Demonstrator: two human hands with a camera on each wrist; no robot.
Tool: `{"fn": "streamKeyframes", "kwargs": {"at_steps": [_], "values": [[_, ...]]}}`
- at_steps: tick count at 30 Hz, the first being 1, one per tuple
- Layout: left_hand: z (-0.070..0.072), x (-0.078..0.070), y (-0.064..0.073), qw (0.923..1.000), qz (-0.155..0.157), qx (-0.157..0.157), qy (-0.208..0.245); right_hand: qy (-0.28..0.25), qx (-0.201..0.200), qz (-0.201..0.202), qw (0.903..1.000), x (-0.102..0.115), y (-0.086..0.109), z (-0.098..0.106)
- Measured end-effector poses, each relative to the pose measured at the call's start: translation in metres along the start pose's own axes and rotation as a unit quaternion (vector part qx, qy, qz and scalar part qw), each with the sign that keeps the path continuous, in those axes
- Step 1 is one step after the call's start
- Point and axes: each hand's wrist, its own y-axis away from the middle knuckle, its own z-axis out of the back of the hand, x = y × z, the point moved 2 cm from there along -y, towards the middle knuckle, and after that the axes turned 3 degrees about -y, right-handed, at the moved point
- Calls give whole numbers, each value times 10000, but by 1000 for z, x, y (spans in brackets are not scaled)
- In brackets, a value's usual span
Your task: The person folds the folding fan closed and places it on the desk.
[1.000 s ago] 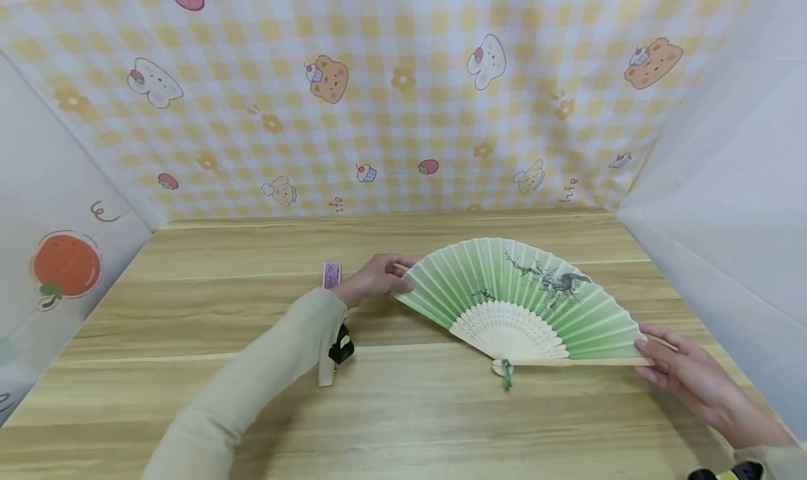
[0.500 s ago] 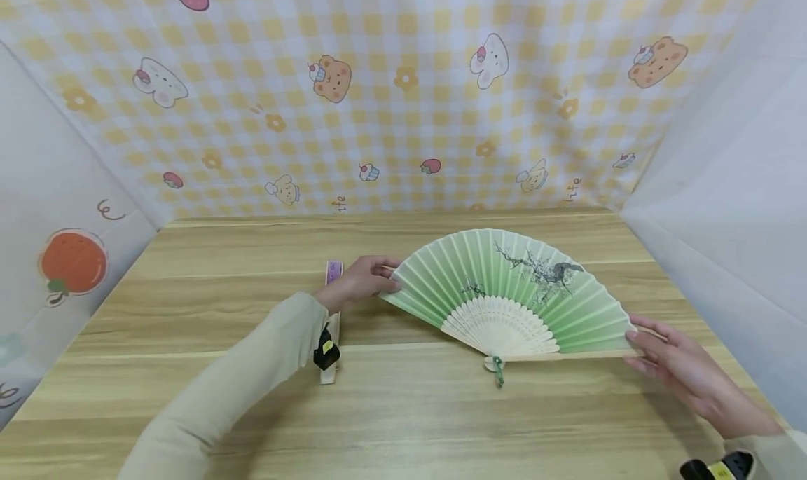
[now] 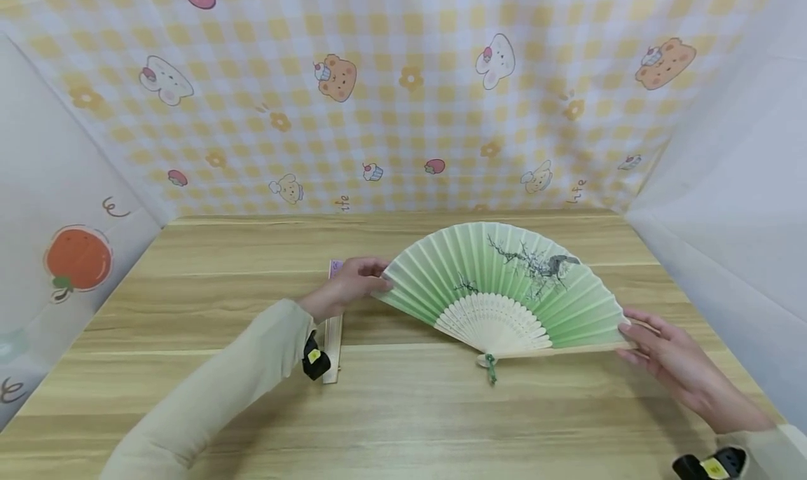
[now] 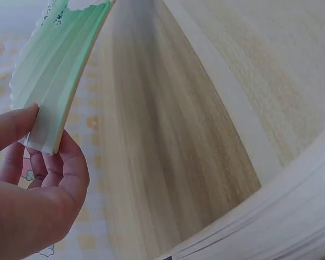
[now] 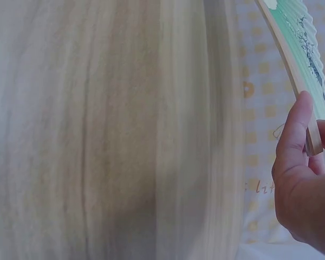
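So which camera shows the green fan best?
The head view: nearly the whole open fan shows, tassel included. The left wrist view catches only its left part, the right wrist view only its right.

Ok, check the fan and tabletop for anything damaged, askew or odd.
Nothing stands out: the green folding fan is held spread with no visible tear, and the wooden tabletop shows no spill. The slim purple-tipped item is partly hidden by the left arm, so its condition is unclear.

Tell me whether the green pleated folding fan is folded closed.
No: the fan is spread wide, with the left hand holding one end and the right hand the other.
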Motion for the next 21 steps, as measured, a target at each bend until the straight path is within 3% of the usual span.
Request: {"fn": "streamKeyframes", "kwargs": {"at_steps": [9,21], "values": [[12,-6,10,9983,-51,-150,560,-90,202,203,9996,8,-9,-13],[29,3,21,9983,1,-455,357,40,264,391,9989,15,-23,-35]]}}
